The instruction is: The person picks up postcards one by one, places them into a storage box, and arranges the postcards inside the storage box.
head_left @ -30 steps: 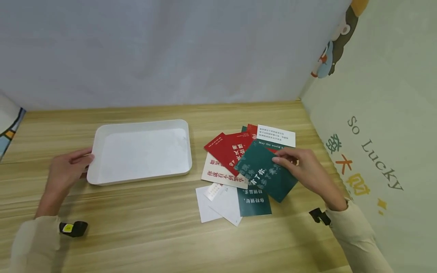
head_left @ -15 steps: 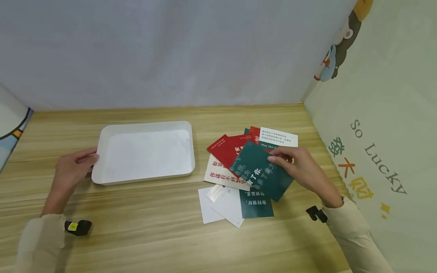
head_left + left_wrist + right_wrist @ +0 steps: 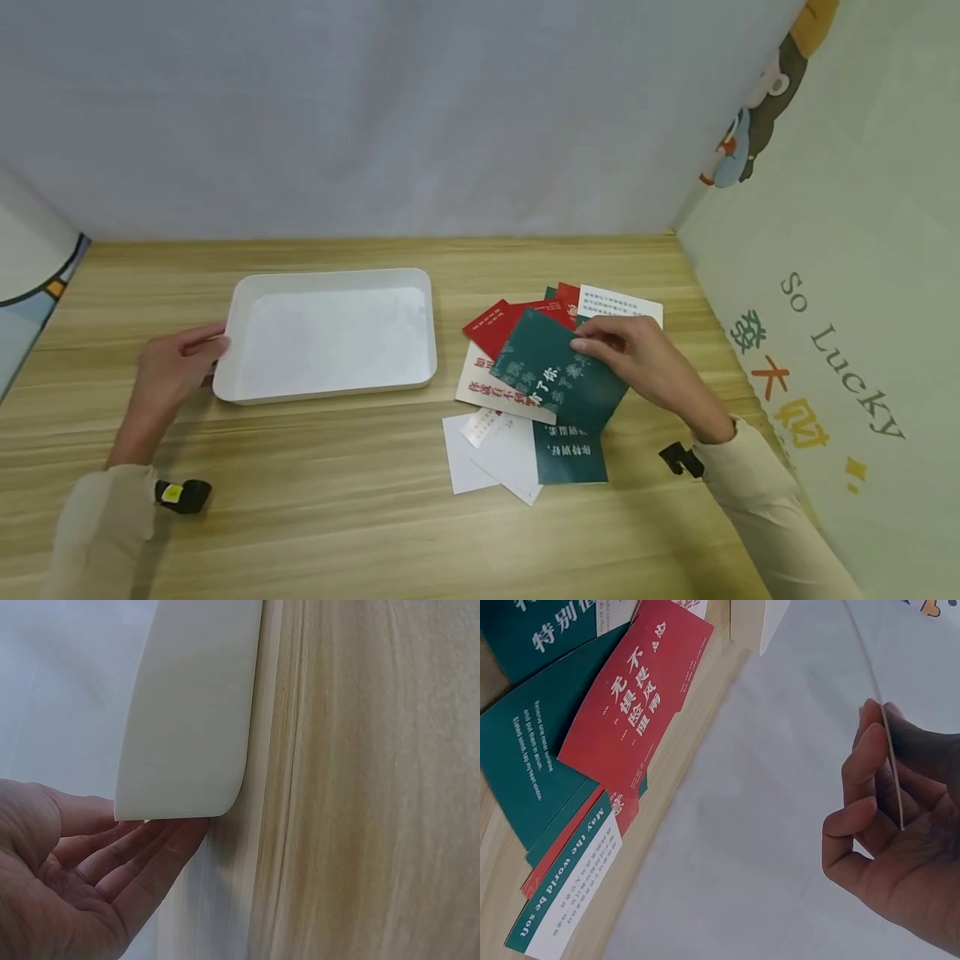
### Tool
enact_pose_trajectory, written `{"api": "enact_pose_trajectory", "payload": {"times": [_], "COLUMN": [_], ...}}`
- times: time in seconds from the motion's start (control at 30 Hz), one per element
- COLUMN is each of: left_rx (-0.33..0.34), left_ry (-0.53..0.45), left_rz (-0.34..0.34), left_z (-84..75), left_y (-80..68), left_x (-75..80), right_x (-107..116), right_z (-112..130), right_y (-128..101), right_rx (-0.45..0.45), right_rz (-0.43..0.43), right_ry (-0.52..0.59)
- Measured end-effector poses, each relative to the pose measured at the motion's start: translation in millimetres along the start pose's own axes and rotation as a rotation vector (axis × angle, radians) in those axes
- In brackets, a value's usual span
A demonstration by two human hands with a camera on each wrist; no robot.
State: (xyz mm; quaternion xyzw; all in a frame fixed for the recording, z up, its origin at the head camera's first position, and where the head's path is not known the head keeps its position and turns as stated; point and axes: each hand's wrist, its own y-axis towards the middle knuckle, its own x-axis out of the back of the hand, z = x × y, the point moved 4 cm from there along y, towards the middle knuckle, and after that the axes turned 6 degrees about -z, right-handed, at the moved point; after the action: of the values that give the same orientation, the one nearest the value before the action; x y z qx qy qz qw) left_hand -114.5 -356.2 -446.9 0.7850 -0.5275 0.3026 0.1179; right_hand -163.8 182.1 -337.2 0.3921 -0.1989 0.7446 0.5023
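My right hand (image 3: pixel 636 354) pinches a dark green card (image 3: pixel 553 371) with white characters and holds it above a loose spread of cards on the wooden table. In the right wrist view that green card's edge (image 3: pixel 892 765) shows as a thin line between my fingers (image 3: pixel 855 817). Under it lie a red card (image 3: pixel 501 321) and a cream card (image 3: pixel 495 392). My left hand (image 3: pixel 183 358) touches the left end of a white tray (image 3: pixel 330 392) with straight fingers (image 3: pixel 142 859). The white tray's corner (image 3: pixel 187 735) is close in the left wrist view.
More cards lie spread right of the tray: white ones (image 3: pixel 491 454), a green one (image 3: pixel 570 450), and a white-and-green one (image 3: pixel 622 304). A red card (image 3: pixel 637 697) and green cards (image 3: pixel 532 761) show in the right wrist view. A printed wall (image 3: pixel 825 333) closes the right side.
My right hand has carried the green card leftward and slightly up over the pile. The left hand stays at the tray's end. The head view has shifted a little.
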Motion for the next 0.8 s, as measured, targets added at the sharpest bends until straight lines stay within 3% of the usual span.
{"api": "enact_pose_trajectory", "payload": {"times": [0.27,0.53,0.8], "left_rx": [0.034,-0.026,-0.028], "left_ry": [-0.001,-0.022,-0.033], "left_rz": [-0.008,-0.018,-0.022], "left_z": [2.9,0.8,3.2], "left_y": [3.1,2.2,2.8], "left_x": [-4.1,-3.1,-1.6], "right_x": [-10,-19,-28], "right_z": [9,22,37], "right_y": [16,31,44], "right_rx": [0.063,0.110,0.151], "right_rz": [0.009,0.036,0.080], "right_ry": [0.001,0.026,0.038]}}
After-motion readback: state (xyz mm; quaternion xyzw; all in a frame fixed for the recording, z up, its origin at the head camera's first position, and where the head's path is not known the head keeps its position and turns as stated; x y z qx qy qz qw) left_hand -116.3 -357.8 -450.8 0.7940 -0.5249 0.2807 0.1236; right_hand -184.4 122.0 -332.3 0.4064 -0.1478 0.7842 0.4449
